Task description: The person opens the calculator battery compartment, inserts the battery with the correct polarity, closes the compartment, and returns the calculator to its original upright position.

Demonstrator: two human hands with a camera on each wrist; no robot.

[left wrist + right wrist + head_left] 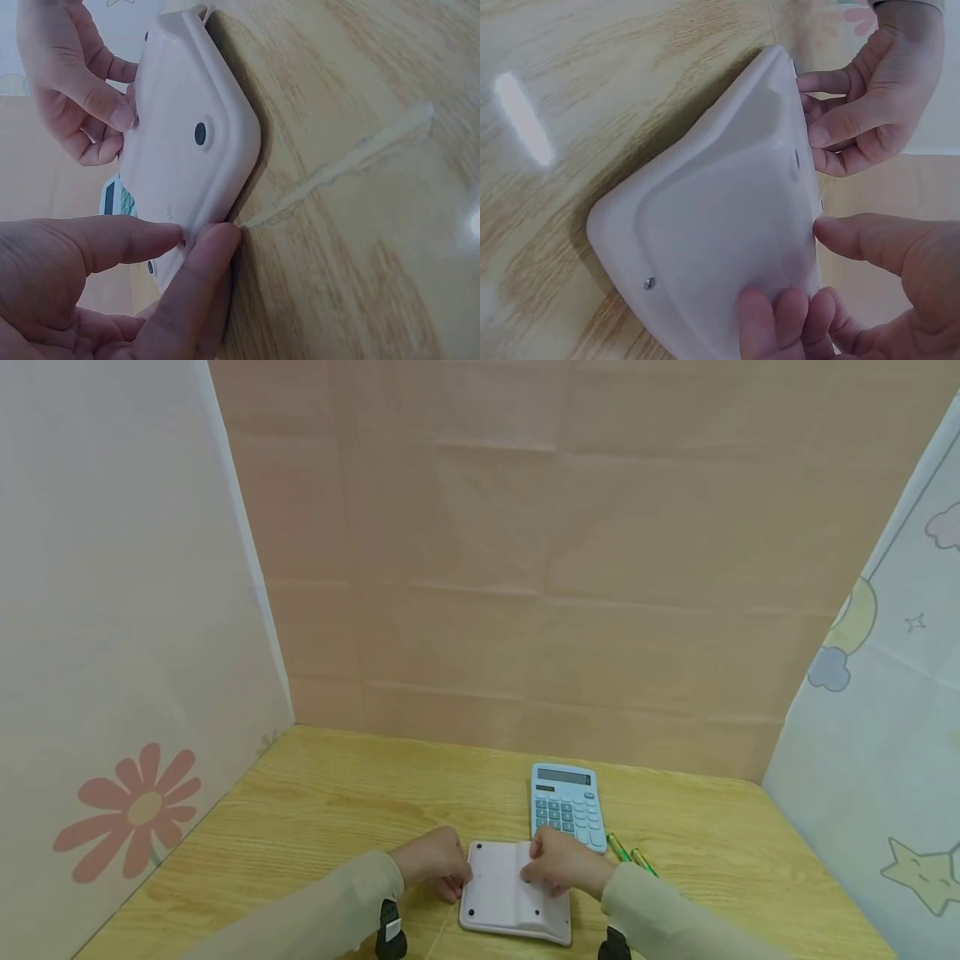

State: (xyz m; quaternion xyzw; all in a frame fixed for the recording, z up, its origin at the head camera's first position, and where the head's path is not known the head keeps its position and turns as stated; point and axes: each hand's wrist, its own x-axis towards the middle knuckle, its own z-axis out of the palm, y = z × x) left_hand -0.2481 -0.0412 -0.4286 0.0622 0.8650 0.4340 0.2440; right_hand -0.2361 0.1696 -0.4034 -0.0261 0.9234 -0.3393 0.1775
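Observation:
A pale pink calculator [495, 893] lies face down on the table, its back with black round feet and a raised ridge turned up. At its left edge my left hand [442, 864] pinches the rim between thumb [135, 238] and forefinger. My right hand [566, 864] grips the raised ridge, thumb on one side and curled fingertips [757, 315] on the other. A small metal screw [649, 283] shows near one corner in the right wrist view. The calculator's keys and screen are hidden underneath.
Behind my right hand a light blue calculator [566, 802] lies face up. Two green batteries [630, 856] lie to its right. The wood-grain table [360, 777] is bounded by a brown backdrop [525, 610] and patterned side sheets [885, 735].

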